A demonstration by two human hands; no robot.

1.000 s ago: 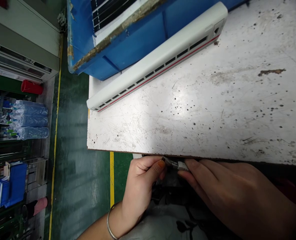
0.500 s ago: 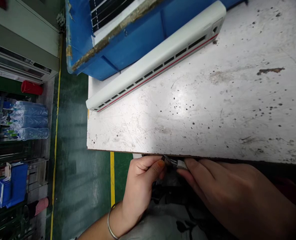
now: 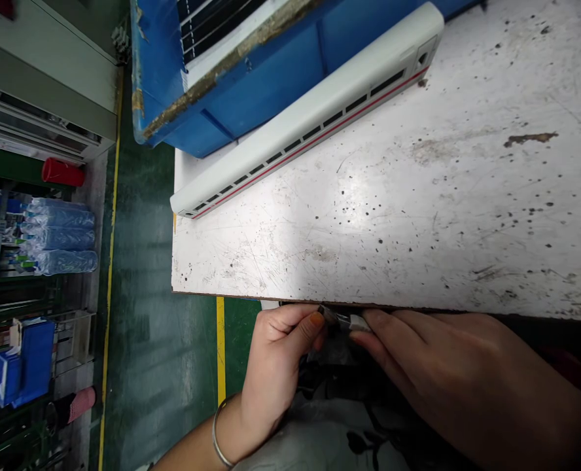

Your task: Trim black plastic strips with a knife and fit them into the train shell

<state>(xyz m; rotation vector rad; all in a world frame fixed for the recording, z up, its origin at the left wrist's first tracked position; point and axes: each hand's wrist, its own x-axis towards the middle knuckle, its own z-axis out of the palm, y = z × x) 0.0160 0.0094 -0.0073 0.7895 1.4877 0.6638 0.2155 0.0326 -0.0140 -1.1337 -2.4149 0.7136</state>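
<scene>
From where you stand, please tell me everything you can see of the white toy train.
The toy train is one long white car, plastic-looking, with a rounded roof, dark windows and a red stripe below them. It sits upright, slanting across the table beside the blue bin; whether they touch is unclear. Nothing holds it.

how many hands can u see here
2. The left hand is at the near edge of the white table, pinching a small dark piece; the right hand is beside it, holding a small pale piece. No others show.
</scene>
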